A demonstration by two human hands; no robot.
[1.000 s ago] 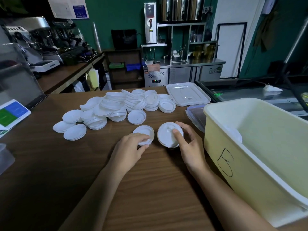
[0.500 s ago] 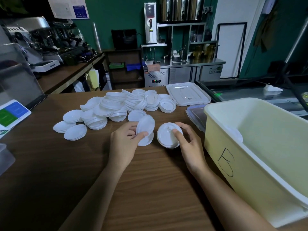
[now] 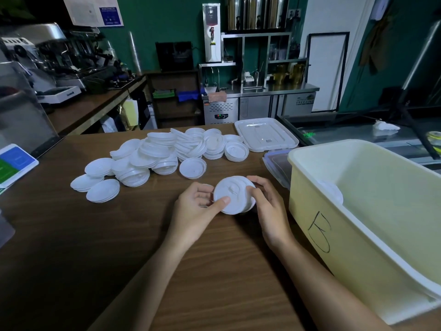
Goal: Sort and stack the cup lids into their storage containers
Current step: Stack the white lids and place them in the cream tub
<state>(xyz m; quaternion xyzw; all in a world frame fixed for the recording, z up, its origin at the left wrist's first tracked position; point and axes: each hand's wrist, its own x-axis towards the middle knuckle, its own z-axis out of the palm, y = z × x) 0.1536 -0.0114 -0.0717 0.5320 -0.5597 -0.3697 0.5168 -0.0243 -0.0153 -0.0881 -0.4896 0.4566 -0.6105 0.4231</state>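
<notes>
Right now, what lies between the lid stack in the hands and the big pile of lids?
In the head view, a single lid lies on the table between the held stack and the pile.

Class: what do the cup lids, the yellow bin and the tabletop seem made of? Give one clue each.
The cup lids: thin white plastic, matte, moulded ridges; yellow bin: likely plastic, smooth, slightly glossy walls; tabletop: wood or wood-look laminate, visible grain.

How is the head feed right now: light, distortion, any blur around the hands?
Head view: dim room, dark corners; the white lid stack held between left hand and right hand is sharp, slightly washed out. Head view: wide-angle distortion bows the yellow bin. Head view: soft sheen on the wooden counter, no hard glare.
</notes>
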